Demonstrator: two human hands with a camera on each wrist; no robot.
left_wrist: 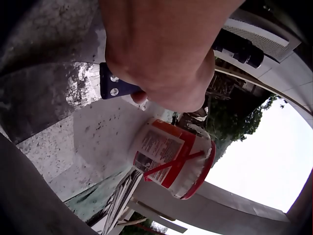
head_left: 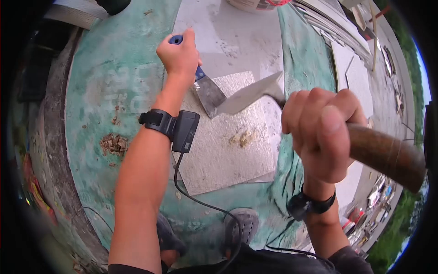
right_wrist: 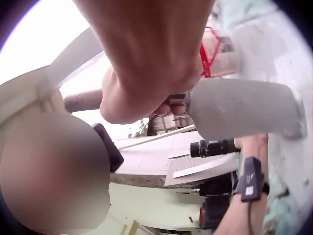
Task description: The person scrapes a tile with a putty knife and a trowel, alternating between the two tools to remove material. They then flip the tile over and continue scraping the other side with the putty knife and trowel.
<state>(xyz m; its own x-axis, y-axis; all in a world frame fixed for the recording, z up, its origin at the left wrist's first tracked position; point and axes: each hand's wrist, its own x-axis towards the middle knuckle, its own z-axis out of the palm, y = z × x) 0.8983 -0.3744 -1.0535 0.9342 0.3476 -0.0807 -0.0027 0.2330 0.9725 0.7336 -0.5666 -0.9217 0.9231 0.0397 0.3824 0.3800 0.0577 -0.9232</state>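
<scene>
My left hand (head_left: 177, 58) grips the blue handle of a putty knife (head_left: 210, 95), its wide metal blade slanting down over a rough, pale slab (head_left: 223, 162). In my right hand (head_left: 321, 132) is a trowel (head_left: 252, 94), held by its brown wooden handle above the slab's right side. The trowel's blade points left, and its end meets the putty knife's blade in the head view. A small beige clump of material (head_left: 244, 138) lies on the slab. The right wrist view shows the trowel's flat face with greyish smears.
The slab lies over a smooth grey sheet (head_left: 223, 34) on a green ground covering (head_left: 109, 82). A white bucket with red bands (left_wrist: 171, 156) stands at the far end. Brown scraps (head_left: 114, 144) lie to the left; stacked pale boards (head_left: 335, 29) are at the right. Wrist-camera cables hang near my shoes.
</scene>
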